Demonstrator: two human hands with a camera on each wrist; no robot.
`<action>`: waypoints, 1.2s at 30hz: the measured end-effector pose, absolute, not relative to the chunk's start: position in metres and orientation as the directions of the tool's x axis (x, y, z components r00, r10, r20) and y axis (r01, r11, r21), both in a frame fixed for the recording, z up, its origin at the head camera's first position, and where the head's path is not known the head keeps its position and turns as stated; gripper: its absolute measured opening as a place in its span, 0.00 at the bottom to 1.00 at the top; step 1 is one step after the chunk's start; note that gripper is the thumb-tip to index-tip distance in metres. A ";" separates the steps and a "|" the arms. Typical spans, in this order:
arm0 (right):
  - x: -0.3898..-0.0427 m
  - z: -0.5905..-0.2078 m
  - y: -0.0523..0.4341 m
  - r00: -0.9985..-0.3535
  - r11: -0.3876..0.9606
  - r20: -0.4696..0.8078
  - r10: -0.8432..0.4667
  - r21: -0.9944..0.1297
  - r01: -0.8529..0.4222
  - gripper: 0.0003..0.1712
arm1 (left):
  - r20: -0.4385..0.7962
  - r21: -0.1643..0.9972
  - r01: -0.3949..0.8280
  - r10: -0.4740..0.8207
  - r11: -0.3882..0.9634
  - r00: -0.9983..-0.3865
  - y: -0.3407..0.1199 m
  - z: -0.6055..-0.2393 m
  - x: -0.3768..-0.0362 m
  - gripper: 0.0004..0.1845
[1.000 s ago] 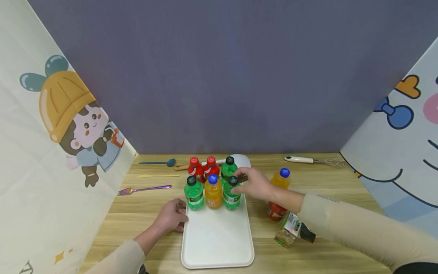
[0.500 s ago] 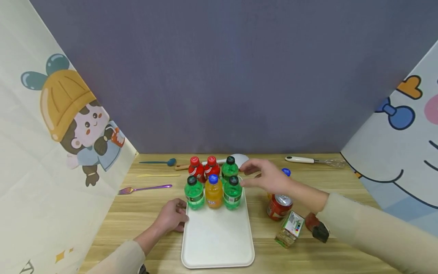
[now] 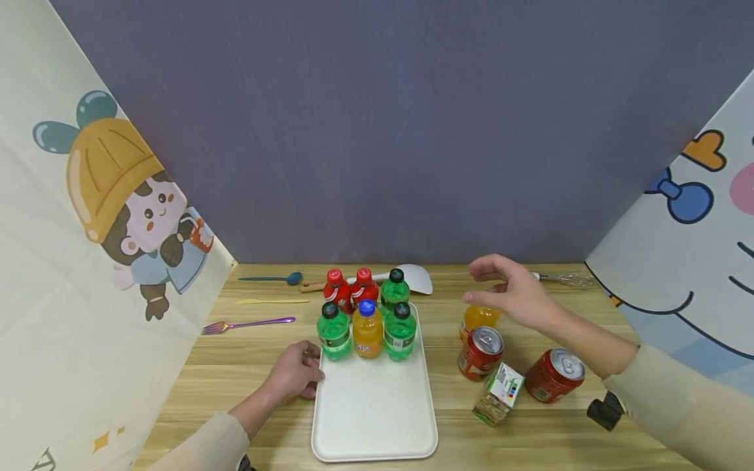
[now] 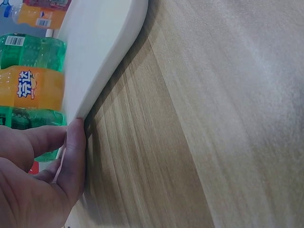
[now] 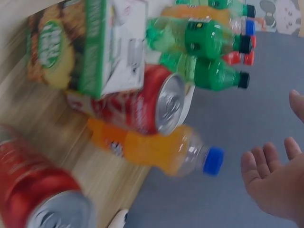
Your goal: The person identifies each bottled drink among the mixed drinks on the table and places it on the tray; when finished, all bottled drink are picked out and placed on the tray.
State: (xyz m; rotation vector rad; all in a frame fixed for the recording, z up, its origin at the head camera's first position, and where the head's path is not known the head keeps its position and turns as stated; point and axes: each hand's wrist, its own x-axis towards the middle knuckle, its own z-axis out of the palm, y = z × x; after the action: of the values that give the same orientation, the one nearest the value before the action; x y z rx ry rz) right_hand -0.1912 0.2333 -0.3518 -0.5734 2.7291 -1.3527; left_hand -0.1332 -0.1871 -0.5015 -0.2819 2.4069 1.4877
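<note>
Over the orange bottle [image 3: 478,317] the right hand [image 3: 512,294] had moved from the tray [image 3: 377,418], fingers spread and empty; left hand [image 3: 294,374] rested relaxed against the tray's edge.

white tray [image 3: 374,405] on a light wood-grain table [image 3: 235,373]; green, orange and red bottles; orange bottle [image 3: 478,316] with blue cap; red cans [image 3: 480,353]; green-and-white carton [image 3: 498,394].

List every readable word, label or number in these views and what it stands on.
"芬达": label of the orange bottle on the tray.
Barcode, digits too small: green bottle.
Carton, red cans and other bottle labels: print too blurred to read.
</note>
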 end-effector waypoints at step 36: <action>-0.209 -0.416 0.282 -0.937 0.602 -0.067 -0.342 -0.781 -0.164 0.39 | -0.352 0.832 -0.316 -0.005 0.456 -0.936 -0.186 -0.501 -0.134 0.24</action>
State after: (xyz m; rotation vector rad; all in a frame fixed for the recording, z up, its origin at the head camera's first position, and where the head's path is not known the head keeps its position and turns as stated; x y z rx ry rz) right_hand -0.2094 0.2819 -0.4155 -0.4201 2.6193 -1.2454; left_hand -0.1337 -0.1857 -0.5008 -0.2743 2.4104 1.4722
